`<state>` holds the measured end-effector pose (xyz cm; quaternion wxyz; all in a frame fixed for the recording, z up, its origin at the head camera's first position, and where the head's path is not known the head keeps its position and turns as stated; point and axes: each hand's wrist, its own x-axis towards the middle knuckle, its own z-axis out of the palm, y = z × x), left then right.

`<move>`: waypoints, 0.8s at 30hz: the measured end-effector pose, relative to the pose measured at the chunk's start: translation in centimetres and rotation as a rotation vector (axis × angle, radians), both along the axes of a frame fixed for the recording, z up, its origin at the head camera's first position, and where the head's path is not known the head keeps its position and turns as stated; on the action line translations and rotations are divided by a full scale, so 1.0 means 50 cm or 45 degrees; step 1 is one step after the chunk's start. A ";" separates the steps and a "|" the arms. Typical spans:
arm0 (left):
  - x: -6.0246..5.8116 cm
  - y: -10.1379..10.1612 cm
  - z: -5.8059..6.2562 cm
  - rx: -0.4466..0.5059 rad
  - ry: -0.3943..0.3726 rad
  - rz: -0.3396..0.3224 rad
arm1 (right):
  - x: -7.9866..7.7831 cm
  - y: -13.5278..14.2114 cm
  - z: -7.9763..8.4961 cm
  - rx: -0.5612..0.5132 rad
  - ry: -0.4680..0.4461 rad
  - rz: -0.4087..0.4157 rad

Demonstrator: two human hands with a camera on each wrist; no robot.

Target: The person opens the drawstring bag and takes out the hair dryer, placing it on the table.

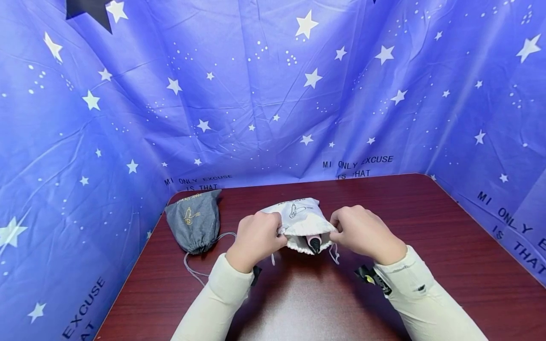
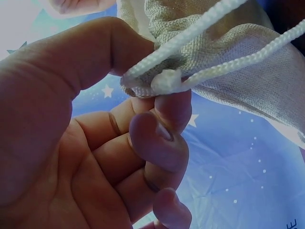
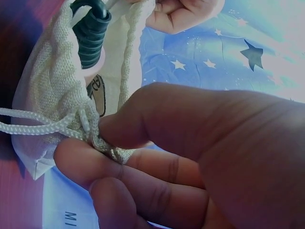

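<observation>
Between both hands is a white drawstring bag (image 1: 298,215) printed with a small hair dryer drawing, its mouth spread wide toward me. My left hand (image 1: 259,237) pinches the left corner of the mouth, where the knotted white cord (image 2: 167,81) comes out. At the opposite corner, my right hand (image 1: 362,232) pinches the gathered hem between thumb and fingers. Inside lies a pale pink hair dryer (image 1: 313,237); its black ribbed cord end (image 3: 90,43) shows in the opening, while the rest is hidden in the cloth.
A grey drawstring bag (image 1: 194,222) with a gold hair dryer print lies at the table's left edge, its grey cord trailing toward my left wrist. Beneath everything is a dark red wooden table (image 1: 443,237). Blue star-printed cloth (image 1: 256,94) hangs around its back and sides.
</observation>
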<state>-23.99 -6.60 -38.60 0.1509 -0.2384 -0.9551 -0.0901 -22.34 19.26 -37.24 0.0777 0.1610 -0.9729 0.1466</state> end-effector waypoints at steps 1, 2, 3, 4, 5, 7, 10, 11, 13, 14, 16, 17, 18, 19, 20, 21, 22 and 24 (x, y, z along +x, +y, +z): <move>0.000 0.000 0.000 0.002 0.001 0.000 | 0.000 0.000 0.000 0.000 0.000 0.002; 0.000 0.000 0.001 0.002 0.002 0.001 | 0.000 0.001 0.001 -0.001 0.000 0.002; 0.000 -0.001 0.001 0.004 0.003 0.003 | 0.000 0.001 0.001 0.000 0.001 0.003; 0.001 -0.001 0.002 0.008 0.004 0.004 | 0.000 0.001 0.001 0.000 0.000 0.003; 0.001 -0.001 0.002 0.010 0.005 0.007 | -0.001 0.002 0.001 -0.001 0.000 0.004; 0.001 -0.001 0.003 0.014 0.006 0.012 | -0.001 0.003 0.001 0.000 0.002 0.002; 0.001 -0.002 0.004 0.017 -0.004 0.016 | -0.001 0.004 0.002 0.000 0.005 0.000; 0.001 -0.002 0.004 0.017 -0.008 0.016 | -0.001 0.005 0.002 0.000 0.006 -0.001; 0.002 -0.002 0.005 0.017 -0.015 0.015 | 0.000 0.005 0.002 0.001 0.006 -0.004; 0.002 -0.003 0.006 0.018 -0.018 0.015 | 0.000 0.005 0.003 0.001 0.007 -0.005; 0.002 -0.004 0.007 0.020 -0.021 0.015 | 0.001 0.005 0.004 0.002 0.006 -0.006; 0.002 -0.004 0.007 0.020 -0.021 0.015 | 0.001 0.005 0.004 0.002 0.007 -0.007; 0.002 -0.004 0.008 0.021 -0.023 0.015 | 0.002 0.005 0.005 0.001 0.007 -0.009; 0.002 -0.005 0.008 0.021 -0.025 0.016 | 0.002 0.005 0.005 0.001 0.006 -0.011; 0.002 -0.005 0.009 0.022 -0.025 0.016 | 0.002 0.005 0.006 0.001 0.006 -0.012; 0.002 -0.005 0.009 0.021 -0.024 0.016 | 0.003 0.005 0.006 0.003 0.005 -0.016; 0.002 -0.005 0.010 0.021 -0.025 0.016 | 0.003 0.005 0.007 0.005 0.004 -0.020; 0.002 -0.006 0.010 0.021 -0.024 0.015 | 0.003 0.005 0.008 0.009 0.002 -0.027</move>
